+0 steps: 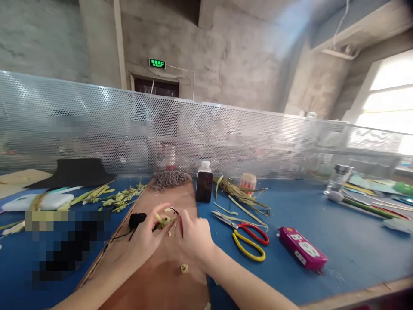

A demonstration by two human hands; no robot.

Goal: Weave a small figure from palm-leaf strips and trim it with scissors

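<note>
Over the brown board (174,189), my left hand (146,234) is closed on a small yellow-green piece of plant strips (165,222) with dark spots. My right hand (195,230) meets it from the other side, thumb and fingers pinched on a thin dark strand (174,210). Whether that strand is joined to the piece cannot be made out. Behind my left hand rests a bundle of black yarn (137,220) with a loose strand trailing left. A small pale curl of strip (184,268) lies on the board nearer me.
Scissors (237,226) with red and yellow handles lie right of the board, near a purple packet (303,248). A dark bottle (204,183), dried plant strips (240,193) and grey cord (170,179) stand farther back. A perforated metal screen (219,133) closes the table's far side.
</note>
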